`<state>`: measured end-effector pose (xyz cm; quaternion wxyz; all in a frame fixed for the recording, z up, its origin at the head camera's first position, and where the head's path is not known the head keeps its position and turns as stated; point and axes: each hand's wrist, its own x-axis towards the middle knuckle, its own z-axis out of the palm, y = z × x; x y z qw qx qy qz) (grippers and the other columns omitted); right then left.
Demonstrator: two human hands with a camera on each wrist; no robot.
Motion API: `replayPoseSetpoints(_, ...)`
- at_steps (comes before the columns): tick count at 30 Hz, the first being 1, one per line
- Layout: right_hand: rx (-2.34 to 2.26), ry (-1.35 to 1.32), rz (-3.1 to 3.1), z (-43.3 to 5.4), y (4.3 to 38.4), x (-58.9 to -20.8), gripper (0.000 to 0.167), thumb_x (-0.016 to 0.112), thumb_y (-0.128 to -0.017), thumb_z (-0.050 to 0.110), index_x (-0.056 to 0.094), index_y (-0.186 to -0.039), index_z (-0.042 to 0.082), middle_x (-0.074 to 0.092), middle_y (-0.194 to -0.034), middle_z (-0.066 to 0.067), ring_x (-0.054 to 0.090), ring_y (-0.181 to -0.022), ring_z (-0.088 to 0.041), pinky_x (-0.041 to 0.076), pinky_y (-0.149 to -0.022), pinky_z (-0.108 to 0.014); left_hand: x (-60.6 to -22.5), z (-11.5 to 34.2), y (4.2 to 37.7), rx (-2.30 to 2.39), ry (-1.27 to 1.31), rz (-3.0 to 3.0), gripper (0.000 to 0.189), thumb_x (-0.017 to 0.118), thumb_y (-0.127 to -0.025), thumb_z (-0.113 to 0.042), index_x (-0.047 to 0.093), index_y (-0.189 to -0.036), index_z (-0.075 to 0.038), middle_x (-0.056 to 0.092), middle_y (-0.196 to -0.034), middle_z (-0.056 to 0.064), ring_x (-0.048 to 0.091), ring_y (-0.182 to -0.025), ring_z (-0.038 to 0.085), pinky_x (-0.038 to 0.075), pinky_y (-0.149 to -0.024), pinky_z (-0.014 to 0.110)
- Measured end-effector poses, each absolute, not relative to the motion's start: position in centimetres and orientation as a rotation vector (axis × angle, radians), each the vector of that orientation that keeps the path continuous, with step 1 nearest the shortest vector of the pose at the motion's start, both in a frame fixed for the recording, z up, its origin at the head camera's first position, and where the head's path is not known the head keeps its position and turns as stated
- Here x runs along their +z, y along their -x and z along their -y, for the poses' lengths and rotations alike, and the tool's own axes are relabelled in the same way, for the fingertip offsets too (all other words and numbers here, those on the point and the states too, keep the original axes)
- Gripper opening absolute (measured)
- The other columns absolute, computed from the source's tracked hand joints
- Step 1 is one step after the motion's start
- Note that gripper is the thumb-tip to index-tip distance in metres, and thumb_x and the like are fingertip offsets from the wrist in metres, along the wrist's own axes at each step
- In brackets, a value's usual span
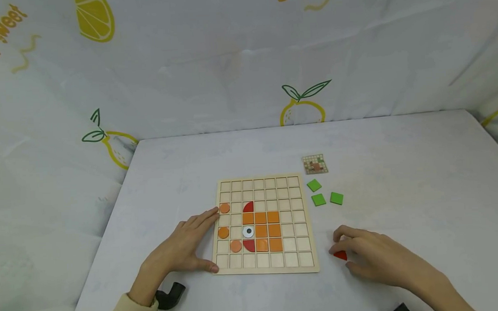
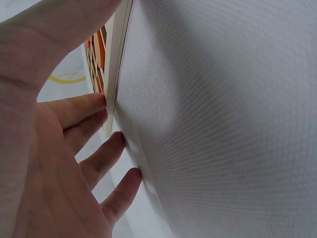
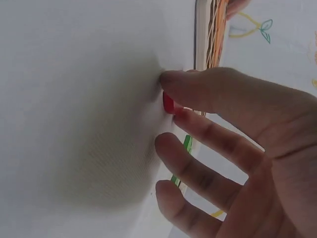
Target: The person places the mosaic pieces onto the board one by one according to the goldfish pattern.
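Note:
A square wooden grid board [image 1: 315,250] lies on the white table, holding orange square tiles [image 1: 261,231], orange round pieces [image 1: 223,232], red quarter-round pieces [image 1: 248,207] and a white eye piece [image 1: 248,231]. Along the board's left edge, my left hand [image 1: 179,247] touches the rim with spread, fairly straight fingers; its thumb rests near the lower left corner. To the right of the board, my right hand [image 1: 374,257] pinches a red tile [image 3: 169,102] between thumb and index finger, low over the table. The fingers partly hide that tile, so its full shape cannot be told.
Several green square tiles [image 1: 318,200] lie right of the board's upper right corner. Behind them is a small pattern card [image 1: 315,164] with a printed grid. A white cloth with fruit drawings [image 1: 302,111] hangs beyond the table's back edge.

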<state>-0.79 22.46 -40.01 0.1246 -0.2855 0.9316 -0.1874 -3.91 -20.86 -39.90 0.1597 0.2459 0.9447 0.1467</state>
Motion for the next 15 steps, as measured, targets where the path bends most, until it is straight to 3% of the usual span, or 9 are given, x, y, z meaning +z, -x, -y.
replayPoseSetpoints(5,-0.599,0.889,-2.679,-22.61,1.22,-40.05,0.032,0.085,-0.076,0.008,0.078,-0.097,0.031,0.063,-0.105,0.017,0.055,-0.084,0.004,0.050,-0.067,-0.022,-39.99,20.91,3.92,0.428,-0.693,-2.693,0.121,0.092,-0.063,-0.058,0.035,-0.158,-0.009,0.031,-0.169,0.005,0.043,-0.146,0.033,0.044,-0.105,0.058)
replayPoseSetpoints(11,-0.547,0.929,-2.625,-23.08,1.41,-39.95,0.044,0.078,-0.074,-0.004,0.079,-0.102,0.030,0.063,-0.114,0.015,0.060,-0.092,-0.003,0.054,-0.072,-0.025,-40.21,21.00,4.00,0.423,-0.692,-2.693,0.122,0.092,-0.063,-0.059,0.035,-0.159,-0.011,0.031,-0.169,0.005,0.043,-0.146,0.033,0.043,-0.105,0.058)
replayPoseSetpoints(15,-0.562,1.005,-2.602,-23.09,1.62,-40.03,0.040,0.079,-0.078,-0.005,0.080,-0.101,0.028,0.064,-0.114,0.014,0.060,-0.093,-0.003,0.055,-0.075,-0.025,-40.32,21.07,4.04,0.422,-0.691,-2.691,0.123,0.091,-0.063,-0.060,0.034,-0.159,-0.011,0.030,-0.169,0.004,0.043,-0.146,0.033,0.043,-0.105,0.058)
